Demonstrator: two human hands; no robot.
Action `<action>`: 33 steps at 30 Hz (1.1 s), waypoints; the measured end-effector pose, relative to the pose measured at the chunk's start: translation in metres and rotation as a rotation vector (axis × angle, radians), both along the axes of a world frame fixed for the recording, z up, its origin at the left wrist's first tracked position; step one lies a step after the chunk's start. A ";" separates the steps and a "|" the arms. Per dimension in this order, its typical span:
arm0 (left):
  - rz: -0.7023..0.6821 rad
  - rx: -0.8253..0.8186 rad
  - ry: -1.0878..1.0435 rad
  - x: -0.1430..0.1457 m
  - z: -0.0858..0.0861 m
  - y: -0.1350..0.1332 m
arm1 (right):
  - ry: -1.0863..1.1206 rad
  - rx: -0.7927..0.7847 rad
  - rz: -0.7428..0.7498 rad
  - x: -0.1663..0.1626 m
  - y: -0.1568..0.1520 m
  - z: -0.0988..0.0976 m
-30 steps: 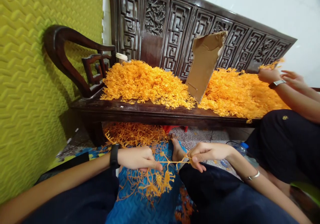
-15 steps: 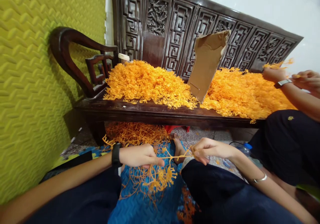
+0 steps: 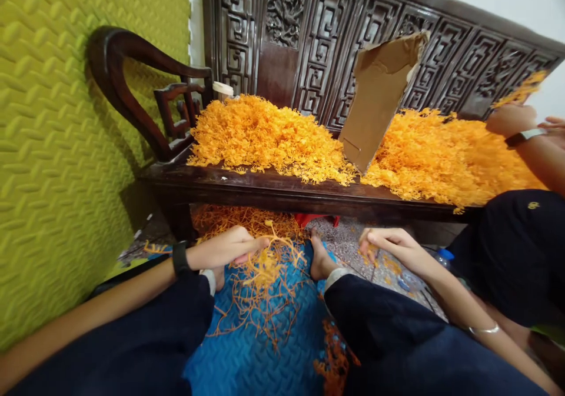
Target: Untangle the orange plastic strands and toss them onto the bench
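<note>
My left hand point(image 3: 233, 248) is closed on an orange plastic sprue point(image 3: 282, 242), a thin branching stem that sticks out past my fingertips. Small comb-like orange pieces point(image 3: 265, 269) hang just below that hand, blurred against the strands behind them. Well to the right, above my right knee, is my right hand point(image 3: 388, 246), its fingers curled together. Bits of orange show at its fingertips, too small to name. Loose orange strands point(image 3: 265, 308) lie tangled on the blue mat point(image 3: 247, 360) between my legs.
A dark carved bench point(image 3: 265, 187) bears two heaps of orange pieces point(image 3: 265, 134), parted by an upright cardboard sheet point(image 3: 379, 96). More strands point(image 3: 242, 216) lie beneath it. Another person's hand point(image 3: 512, 119) holds orange pieces at right. A blue-capped bottle point(image 3: 445, 258) stands on the floor.
My hands have moved apart: the right has come off the sprue and gone right and up, while the left has shifted left and up, still holding it. The view has tilted slightly.
</note>
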State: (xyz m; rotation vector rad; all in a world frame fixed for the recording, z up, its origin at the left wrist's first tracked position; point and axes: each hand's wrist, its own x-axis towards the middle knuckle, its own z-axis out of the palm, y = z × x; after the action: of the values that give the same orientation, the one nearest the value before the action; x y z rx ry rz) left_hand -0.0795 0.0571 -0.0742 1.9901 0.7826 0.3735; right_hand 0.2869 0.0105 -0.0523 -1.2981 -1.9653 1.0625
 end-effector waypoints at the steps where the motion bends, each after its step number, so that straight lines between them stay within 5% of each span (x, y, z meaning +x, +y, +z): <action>1: 0.025 0.009 0.000 0.003 0.002 0.000 | 0.047 0.022 0.026 -0.006 0.001 0.003; 12: 0.034 -0.001 0.007 0.008 0.000 0.002 | 0.269 0.045 0.064 -0.048 0.005 0.018; 24: 0.052 -0.023 0.025 0.008 0.002 0.000 | 0.210 0.140 0.038 -0.067 0.010 0.025; 27: 0.062 -0.014 0.011 0.008 0.001 0.001 | 0.074 0.345 0.017 -0.075 0.016 0.031; 31: 0.098 0.002 -0.001 0.006 0.005 -0.001 | -0.020 0.949 -0.170 -0.083 0.046 0.056; 33: 0.109 0.021 -0.015 0.005 0.009 -0.003 | -0.022 1.132 -0.295 -0.082 0.072 0.070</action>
State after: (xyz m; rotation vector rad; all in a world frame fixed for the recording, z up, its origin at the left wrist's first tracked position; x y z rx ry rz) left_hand -0.0743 0.0538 -0.0648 1.9673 0.8835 0.4617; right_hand 0.2044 0.0828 0.0172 -0.8612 -1.8022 -0.2484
